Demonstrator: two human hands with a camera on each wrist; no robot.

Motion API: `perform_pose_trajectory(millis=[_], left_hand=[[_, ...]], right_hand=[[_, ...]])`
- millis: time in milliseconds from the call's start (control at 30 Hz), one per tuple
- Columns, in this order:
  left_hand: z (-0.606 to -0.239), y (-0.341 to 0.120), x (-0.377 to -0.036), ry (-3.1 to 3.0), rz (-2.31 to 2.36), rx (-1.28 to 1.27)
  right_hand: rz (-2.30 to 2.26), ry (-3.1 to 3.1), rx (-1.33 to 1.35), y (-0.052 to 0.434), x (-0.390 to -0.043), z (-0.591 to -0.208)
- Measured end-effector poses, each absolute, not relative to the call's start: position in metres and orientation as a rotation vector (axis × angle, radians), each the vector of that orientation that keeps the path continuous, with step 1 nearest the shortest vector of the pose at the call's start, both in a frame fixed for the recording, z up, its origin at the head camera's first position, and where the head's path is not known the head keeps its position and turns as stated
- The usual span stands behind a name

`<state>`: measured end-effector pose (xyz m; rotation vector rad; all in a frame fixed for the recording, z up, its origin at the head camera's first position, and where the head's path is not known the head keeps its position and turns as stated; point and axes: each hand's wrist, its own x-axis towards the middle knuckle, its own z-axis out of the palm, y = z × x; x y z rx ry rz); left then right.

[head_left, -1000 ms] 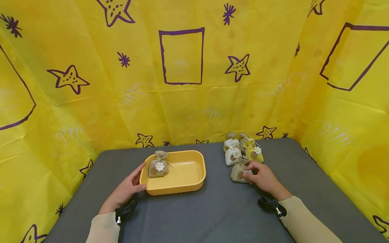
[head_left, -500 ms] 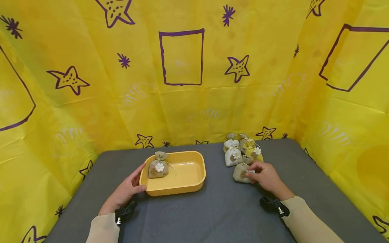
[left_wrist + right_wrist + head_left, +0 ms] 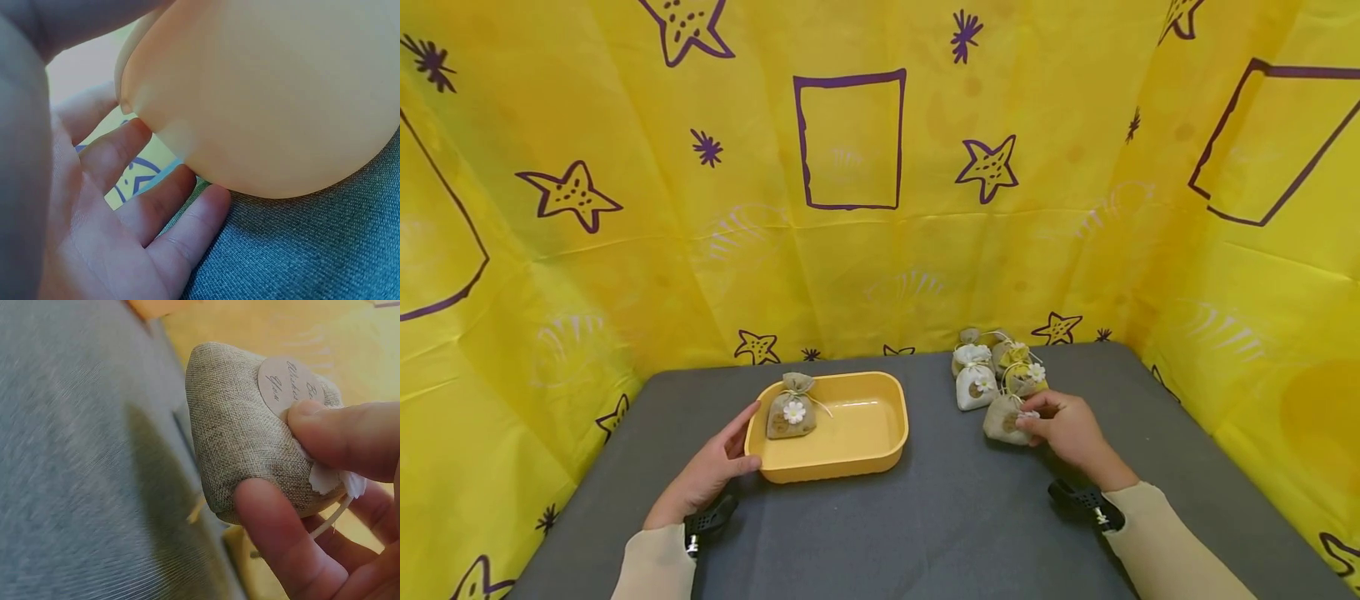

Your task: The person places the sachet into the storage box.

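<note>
My right hand (image 3: 1071, 429) pinches a beige burlap sachet (image 3: 1002, 419) between thumb and fingers. The right wrist view shows this sachet (image 3: 244, 425) held above the grey cloth, its round printed tag (image 3: 284, 387) beside the thumb and a white fabric flower partly covered by the hand. My left hand (image 3: 718, 458) holds the left end of a yellow plastic tray (image 3: 842, 465), thumb at the front corner and fingers along the side. Up close in the left wrist view, fingertips touch the tray wall (image 3: 262, 112). Another beige sachet (image 3: 786, 423) with a daisy leans inside the tray's left end.
Just behind the right hand stand a white sachet (image 3: 973, 392) and a yellow sachet (image 3: 1037, 385), with more beige ones at their back. The grey cloth-covered table (image 3: 880, 542) is walled by yellow printed fabric (image 3: 850, 275).
The right hand has moved slightly right with the beige sachet, tipping it and lifting it a little; it now overlaps the yellow sachet more. The left hand and tray have stayed put.
</note>
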<state>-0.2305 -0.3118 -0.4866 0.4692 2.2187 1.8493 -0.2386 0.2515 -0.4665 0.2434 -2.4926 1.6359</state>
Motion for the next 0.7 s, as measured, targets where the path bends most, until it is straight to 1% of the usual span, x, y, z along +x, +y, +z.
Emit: perform_pose_trajectory(millis=[467, 600, 700], left_hand=[[-0.489, -0.311, -0.23, 2.204, 1.866, 0.48], [-0.487, -0.311, -0.23, 2.209, 1.866, 0.504], [-0.485, -0.312, -0.23, 2.212, 1.868, 0.494]], right_hand=[[1.629, -2.496, 0.14, 0.236, -0.23, -0.428], [1.645, -2.519, 0.166, 0.218, -0.232, -0.409], [1.652, -2.533, 0.242, 0.197, -0.237, -0.396]])
